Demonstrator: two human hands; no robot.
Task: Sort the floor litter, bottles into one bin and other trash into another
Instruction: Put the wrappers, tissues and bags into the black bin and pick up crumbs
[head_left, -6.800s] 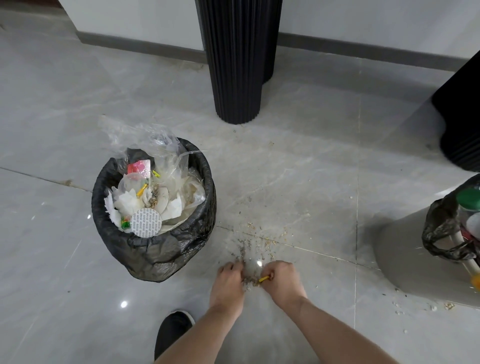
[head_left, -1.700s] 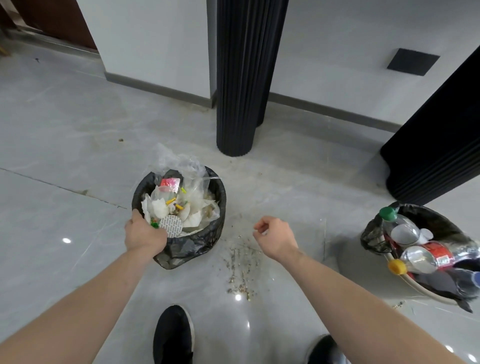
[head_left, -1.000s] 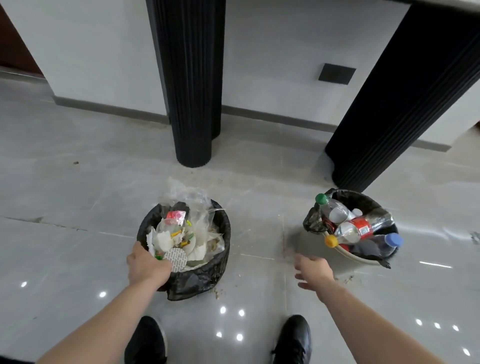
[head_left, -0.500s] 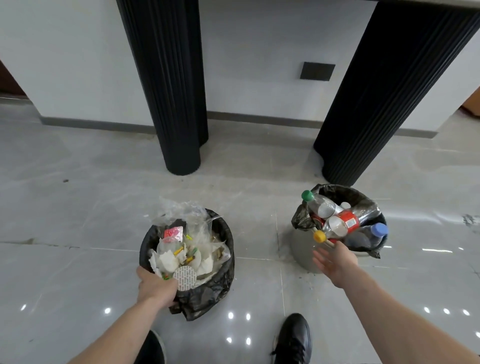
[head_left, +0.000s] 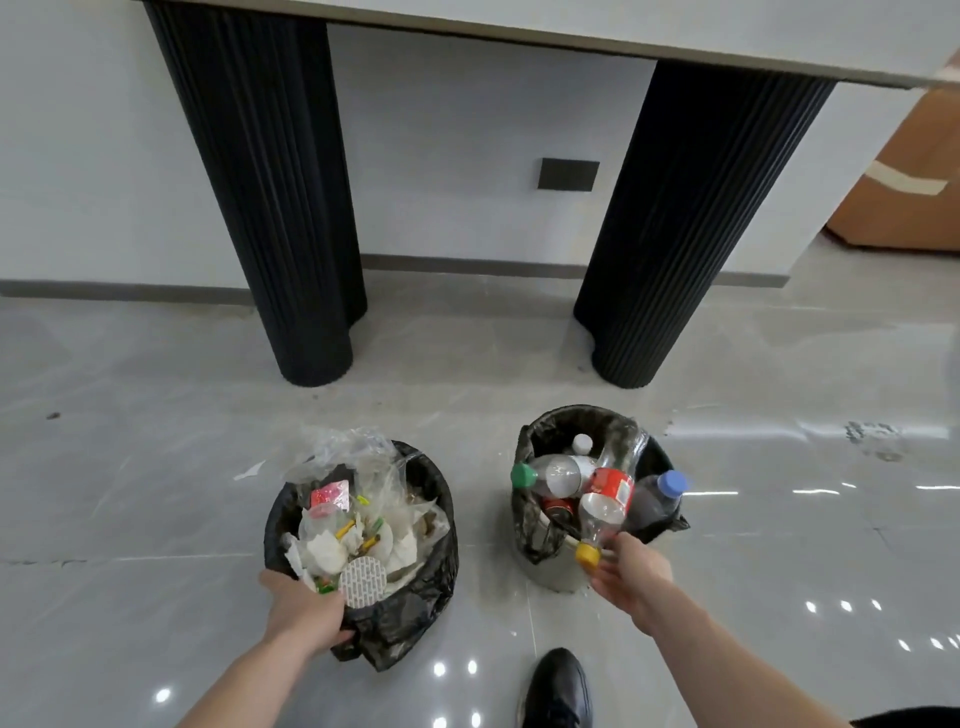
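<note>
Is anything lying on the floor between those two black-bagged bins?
No. In the head view, only bare grey tile floor separates the mixed-trash bin from the bottle bin.

The left hand (head_left: 306, 613) reaches toward 12 o'clock, fingers curled in a grip. The right hand (head_left: 631, 571) extends toward 11 o'clock, its fingers hidden.

No legible text found. Red label (head_left: 613, 486) on clear bottle (head_left: 605, 506) in right bin (head_left: 660, 457): white marks present, too blurred to read. Pink-red wrapper (head_left: 329, 493) in left bin (head_left: 415, 597): print unreadable. Round white patterned disc (head_left: 363, 582): pattern only, no characters made out. Dark wall plate (head_left: 568, 174): blank.
</note>
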